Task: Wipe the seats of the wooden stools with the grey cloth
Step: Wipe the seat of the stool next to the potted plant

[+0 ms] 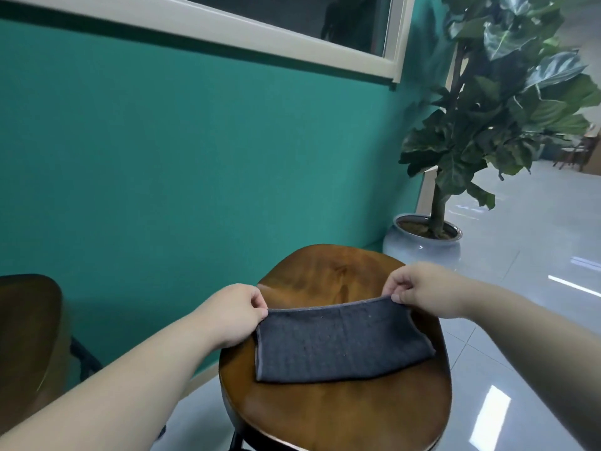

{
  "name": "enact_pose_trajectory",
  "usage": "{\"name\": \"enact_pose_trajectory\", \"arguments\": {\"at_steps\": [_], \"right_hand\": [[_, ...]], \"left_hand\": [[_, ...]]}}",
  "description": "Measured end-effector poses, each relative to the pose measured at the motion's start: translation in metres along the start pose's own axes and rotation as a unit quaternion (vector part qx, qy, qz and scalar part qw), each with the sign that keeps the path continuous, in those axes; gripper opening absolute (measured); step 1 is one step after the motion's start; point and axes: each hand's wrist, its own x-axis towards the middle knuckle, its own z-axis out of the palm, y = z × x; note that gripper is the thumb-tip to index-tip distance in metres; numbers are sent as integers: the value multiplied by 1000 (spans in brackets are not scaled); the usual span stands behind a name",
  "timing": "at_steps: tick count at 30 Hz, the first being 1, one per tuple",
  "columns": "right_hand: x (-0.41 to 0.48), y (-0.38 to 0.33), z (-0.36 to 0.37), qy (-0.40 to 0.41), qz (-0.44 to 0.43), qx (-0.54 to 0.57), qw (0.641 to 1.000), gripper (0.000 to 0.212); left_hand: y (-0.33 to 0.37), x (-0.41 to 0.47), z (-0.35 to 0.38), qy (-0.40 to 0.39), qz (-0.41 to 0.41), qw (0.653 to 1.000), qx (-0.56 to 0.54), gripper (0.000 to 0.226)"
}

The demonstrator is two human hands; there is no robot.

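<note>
A dark grey cloth (341,343) lies on the rounded seat of a wooden stool (338,415) in front of me. Its far edge is lifted off the wood. My left hand (234,312) pinches the far left corner of the cloth. The far right corner is pinched by my right hand (422,289). The near part of the cloth rests flat on the seat. A second wooden stool (29,323) shows partly at the left edge.
A teal wall (195,164) runs close behind the stools, with a window frame above. A large potted plant in a pale ceramic pot (422,245) stands just beyond the stool at the right. Glossy tiled floor (536,255) stretches to the right.
</note>
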Motion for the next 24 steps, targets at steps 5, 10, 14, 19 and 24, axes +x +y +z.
{"name": "enact_pose_trajectory", "arguments": {"at_steps": [5, 10, 14, 19, 24], "right_hand": [[23, 0, 15, 12, 17, -110, 994, 9], [27, -13, 11, -62, 32, -187, 980, 16], [28, -23, 11, -96, 33, -220, 970, 10], [28, -25, 9, -80, 20, -175, 981, 14], [31, -18, 11, -50, 25, -138, 989, 20]], "left_hand": [[10, 13, 4, -18, 18, 999, 43, 6], [20, 14, -1, -78, 11, 994, 72, 9], [23, 9, -4, -112, 6, 991, 69, 12], [24, 7, -9, -91, 7, 996, -26, 9], [19, 9, -2, -89, -36, 975, -199, 20]]}}
